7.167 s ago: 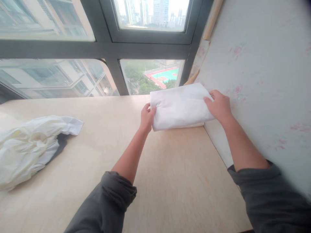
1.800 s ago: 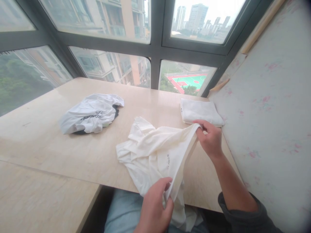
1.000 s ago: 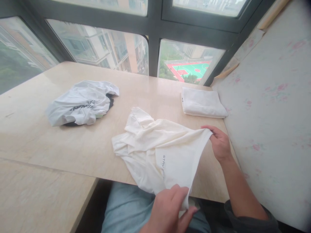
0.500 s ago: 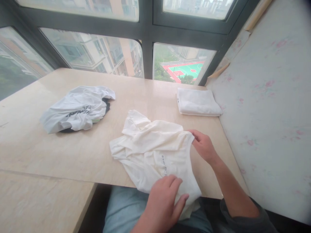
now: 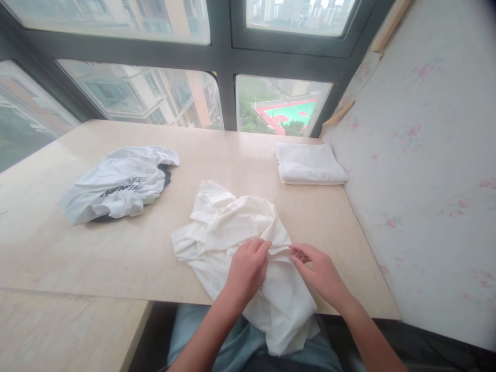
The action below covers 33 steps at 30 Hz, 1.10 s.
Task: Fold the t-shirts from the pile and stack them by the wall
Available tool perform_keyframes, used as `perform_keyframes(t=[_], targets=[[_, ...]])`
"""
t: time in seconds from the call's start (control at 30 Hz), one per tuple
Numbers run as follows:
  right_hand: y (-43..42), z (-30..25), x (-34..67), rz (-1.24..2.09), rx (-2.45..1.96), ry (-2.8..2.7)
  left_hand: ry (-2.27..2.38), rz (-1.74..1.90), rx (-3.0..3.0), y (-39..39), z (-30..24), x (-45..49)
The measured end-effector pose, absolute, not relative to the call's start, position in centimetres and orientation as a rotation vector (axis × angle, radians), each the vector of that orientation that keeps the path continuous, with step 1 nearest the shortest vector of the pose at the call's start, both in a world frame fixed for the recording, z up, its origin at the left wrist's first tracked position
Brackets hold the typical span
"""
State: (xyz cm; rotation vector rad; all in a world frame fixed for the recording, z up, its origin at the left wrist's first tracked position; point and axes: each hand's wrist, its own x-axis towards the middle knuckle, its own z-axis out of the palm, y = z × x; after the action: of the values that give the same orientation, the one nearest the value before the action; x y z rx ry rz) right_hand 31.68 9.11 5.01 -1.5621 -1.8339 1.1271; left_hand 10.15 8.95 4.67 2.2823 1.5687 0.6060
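A cream-white T-shirt point(image 5: 228, 227) lies rumpled on the tabletop, its lower part hanging over the front edge onto my lap. My left hand point(image 5: 248, 266) is closed on a fold of it near the middle, and covers most of the dark lettering. At the shirt's right edge my right hand point(image 5: 318, 271) pinches the fabric between thumb and fingers. A short raised fold runs between the two hands.
A crumpled pale grey garment point(image 5: 112, 181) with dark print lies at the left, something black under it. A folded white cloth point(image 5: 310, 163) rests at the back right by the floral wall point(image 5: 418, 181). Windows point(image 5: 284, 106) stand behind the wooden tabletop point(image 5: 96, 258).
My left hand has moved up from the lettering onto a fold. My right hand has come down toward me with the shirt's edge, which is now gathered. The view has shifted slightly.
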Motion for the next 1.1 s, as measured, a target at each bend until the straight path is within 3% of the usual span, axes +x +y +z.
perform_keyframes(t=[0.13, 0.5, 0.67, 0.93, 1.1], targets=[[6.0, 4.1, 33.4, 1.038, -1.856, -1.823, 1.507, 0.589, 2.327, 9.1, 4.7, 9.2], [-1.2, 2.6, 32.2, 0.965, -1.789, -1.919, 1.599, 0.635, 2.266, 10.2, 6.4, 7.4], [-0.8, 2.9, 33.0, 0.946, -1.717, -1.950, 1.794, 0.457, 2.327, 10.0, 7.2, 6.5], [1.5, 4.9, 34.8, 0.609, -1.621, -2.137, 2.113, 0.526, 2.283, 9.1, 9.2, 4.5], [4.2, 7.0, 36.2, 0.370, -1.648, -2.134, 2.215, 0.808, 2.201, 8.9, 12.4, 2.8]])
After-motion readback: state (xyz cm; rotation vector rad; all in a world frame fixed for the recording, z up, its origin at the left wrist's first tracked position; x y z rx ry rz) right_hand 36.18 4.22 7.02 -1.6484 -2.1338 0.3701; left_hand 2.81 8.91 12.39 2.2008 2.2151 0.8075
